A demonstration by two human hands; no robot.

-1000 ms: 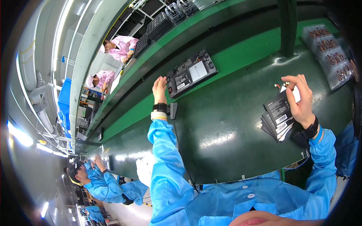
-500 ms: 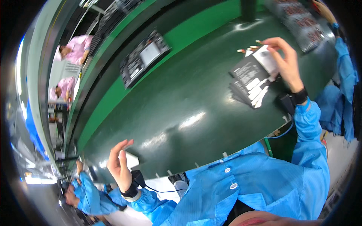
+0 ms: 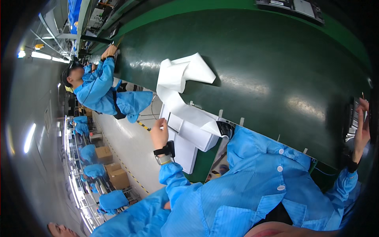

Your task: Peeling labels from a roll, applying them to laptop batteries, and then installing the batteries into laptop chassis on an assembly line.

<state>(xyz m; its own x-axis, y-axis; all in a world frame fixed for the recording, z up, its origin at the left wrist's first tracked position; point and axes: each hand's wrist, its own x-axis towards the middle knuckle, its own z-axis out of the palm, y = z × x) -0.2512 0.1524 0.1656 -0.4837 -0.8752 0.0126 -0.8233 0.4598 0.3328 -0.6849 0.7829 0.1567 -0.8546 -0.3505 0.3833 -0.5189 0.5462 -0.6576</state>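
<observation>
My left hand [image 3: 159, 136] is raised beside a long curling strip of white paper [image 3: 173, 98], its fingers loosely bent and apart, with nothing visible in them. That strip lies partly on the green bench and hangs over its front edge toward white trays [image 3: 197, 134]. At the far right, my right hand [image 3: 362, 128] has its fingers stretched beside a stack of flat black battery packs [image 3: 352, 114]. The picture's rim cuts off part of this stack. No held thing shows in the right hand.
A dark circuit assembly [image 3: 298, 8] sits along the bench's far side. A co-worker in blue [image 3: 100, 93] works at the bench on the left. Another blue sleeve [image 3: 134, 213] is close at lower left. Cardboard boxes [image 3: 118, 175] stand on the floor beyond.
The view has swung left, bringing the white strip and trays into sight. The battery packs and my right hand now appear at the right rim; the right hand's fingers have straightened.
</observation>
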